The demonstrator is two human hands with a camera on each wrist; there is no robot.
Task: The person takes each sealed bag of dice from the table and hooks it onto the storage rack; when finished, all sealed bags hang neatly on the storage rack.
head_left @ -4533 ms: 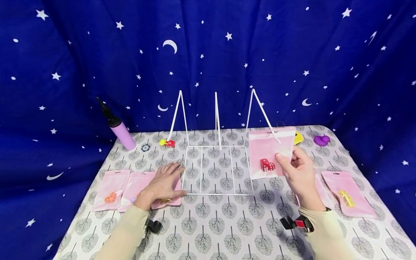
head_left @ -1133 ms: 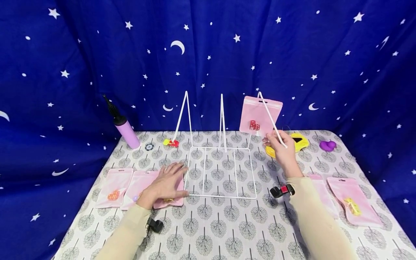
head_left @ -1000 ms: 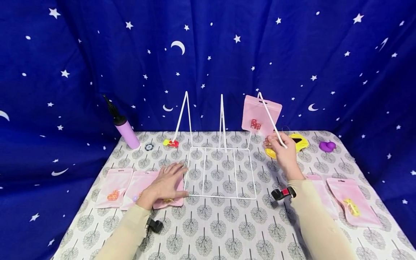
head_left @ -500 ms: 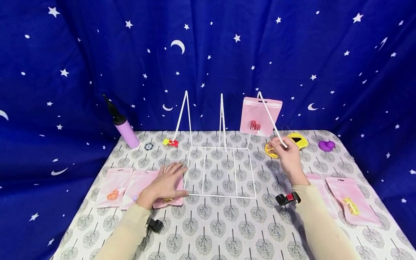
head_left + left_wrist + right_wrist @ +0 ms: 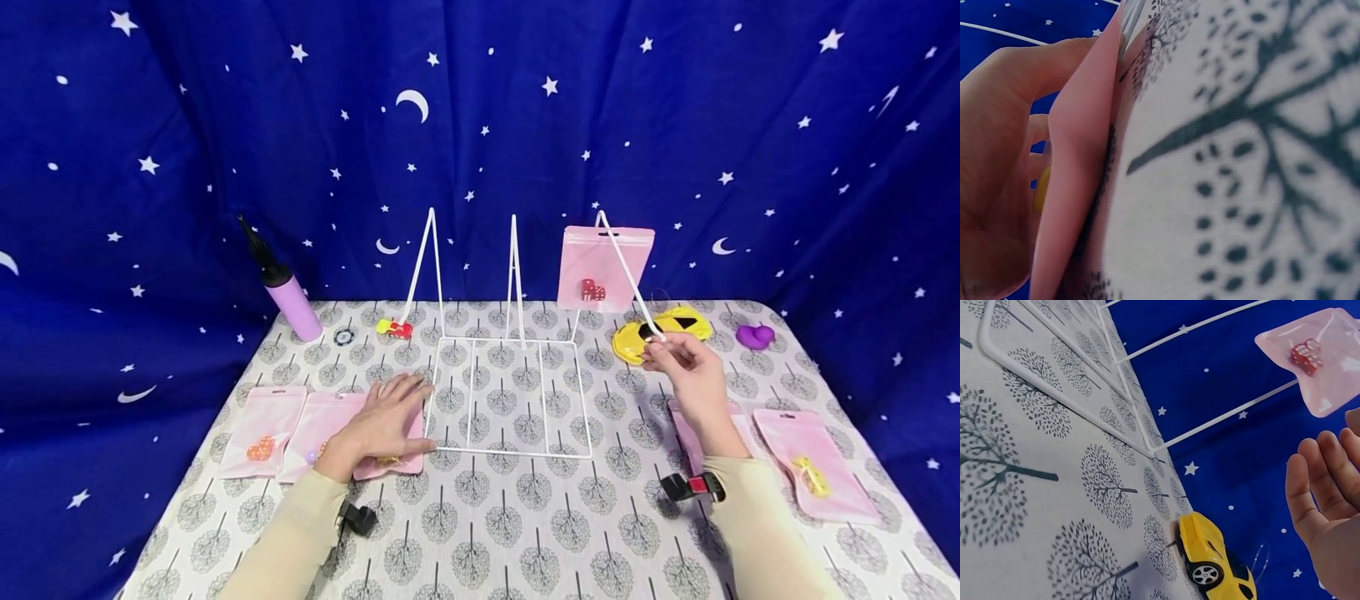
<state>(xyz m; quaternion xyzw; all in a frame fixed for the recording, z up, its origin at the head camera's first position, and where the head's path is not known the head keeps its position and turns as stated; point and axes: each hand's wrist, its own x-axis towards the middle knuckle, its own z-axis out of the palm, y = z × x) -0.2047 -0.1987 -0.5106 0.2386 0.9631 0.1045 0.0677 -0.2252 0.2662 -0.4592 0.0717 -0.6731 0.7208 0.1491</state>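
A white wire rack (image 5: 543, 400) with three upright prongs stands mid-table. From its right prong hangs a pink zip bag (image 5: 572, 258) holding red dice (image 5: 592, 290). My right hand (image 5: 697, 383) is at the lower tip of that prong, fingers loosely bent; in the right wrist view the bag hangs apart from the fingers (image 5: 1300, 487). My left hand (image 5: 381, 421) lies spread over a pink bag (image 5: 412, 461) at the rack's left side, with the thumb at the rack's front left corner. In the left wrist view that bag (image 5: 1082, 131) stands partly raised beside the hand.
Two pink bags (image 5: 258, 412) lie left, one with orange dice. Two more pink bags (image 5: 825, 442) lie right, one holding something yellow. Behind are a lilac pump (image 5: 295, 308), round chip (image 5: 344, 337), small red-yellow car (image 5: 394, 329), yellow car (image 5: 693, 325) and purple duck (image 5: 755, 337).
My right hand brought the dice bag up onto the right prong, let it go, and drew back down along the prong to its tip. The left hand stays in place.
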